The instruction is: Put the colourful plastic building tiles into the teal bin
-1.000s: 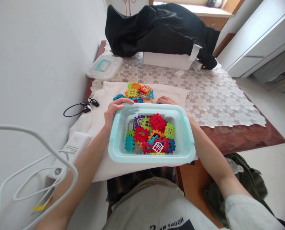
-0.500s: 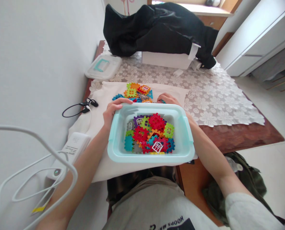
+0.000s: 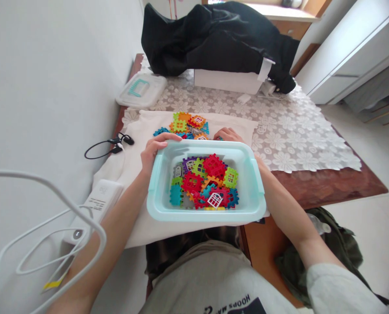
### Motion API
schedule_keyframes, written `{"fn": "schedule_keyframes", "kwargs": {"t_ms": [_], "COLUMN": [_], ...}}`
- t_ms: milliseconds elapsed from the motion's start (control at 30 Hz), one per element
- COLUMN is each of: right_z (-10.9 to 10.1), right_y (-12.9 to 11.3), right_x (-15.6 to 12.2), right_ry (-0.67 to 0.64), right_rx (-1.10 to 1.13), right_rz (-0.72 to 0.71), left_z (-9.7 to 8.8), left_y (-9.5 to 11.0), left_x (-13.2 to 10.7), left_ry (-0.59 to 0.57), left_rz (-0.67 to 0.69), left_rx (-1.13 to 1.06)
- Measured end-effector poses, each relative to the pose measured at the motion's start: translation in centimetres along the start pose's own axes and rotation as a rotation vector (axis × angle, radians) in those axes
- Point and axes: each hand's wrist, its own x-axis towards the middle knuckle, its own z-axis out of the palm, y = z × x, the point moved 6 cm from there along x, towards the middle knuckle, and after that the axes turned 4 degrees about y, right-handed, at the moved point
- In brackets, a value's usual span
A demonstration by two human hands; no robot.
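Observation:
A pale teal plastic bin point(image 3: 253, 192) sits at the near table edge on a white cloth point(image 3: 135, 174), holding several bright interlocking toy tiles point(image 3: 207, 181). My left hand point(image 3: 155, 150) grips the bin's far left corner, fingers curled over the rim. Just behind the bin's far rim lies my right hand point(image 3: 227, 134), fingers bent down among a loose pile of tiles point(image 3: 188, 126) on the cloth; something small and blue shows under its fingers.
The bin's lid point(image 3: 141, 89) lies at the far left. A black garment point(image 3: 217, 39) drapes over a white box point(image 3: 227, 80) at the back. Black earphones point(image 3: 111, 146), a white power strip point(image 3: 94, 207) and cables lie left. A green bag point(image 3: 328, 244) is on the floor right.
My right hand shifted slightly among the loose tiles behind the bin. The left hand and the bin have stayed put.

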Motion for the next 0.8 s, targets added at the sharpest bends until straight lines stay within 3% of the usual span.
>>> {"fn": "schedule_keyframes", "kwargs": {"t_ms": [133, 333, 800], "right_z": [0.1, 0.1, -1.1], "right_y": [1.4, 1.4, 1.9], "right_x": [0.4, 0.6, 0.6], "right_ry": [0.008, 0.061, 0.209], "right_rx": [-0.089, -0.176, -0.104], "right_rz": [0.088, 0.181, 0.303], "left_z": [-0.1, -0.1, 0.3], "left_y": [-0.2, 0.0, 0.5], "left_x": [-0.2, -0.1, -0.2], "left_ry": [0.012, 0.012, 0.031], "left_rz": [-0.006, -0.013, -0.001], "left_rx": [-0.002, -0.011, -0.043]}}
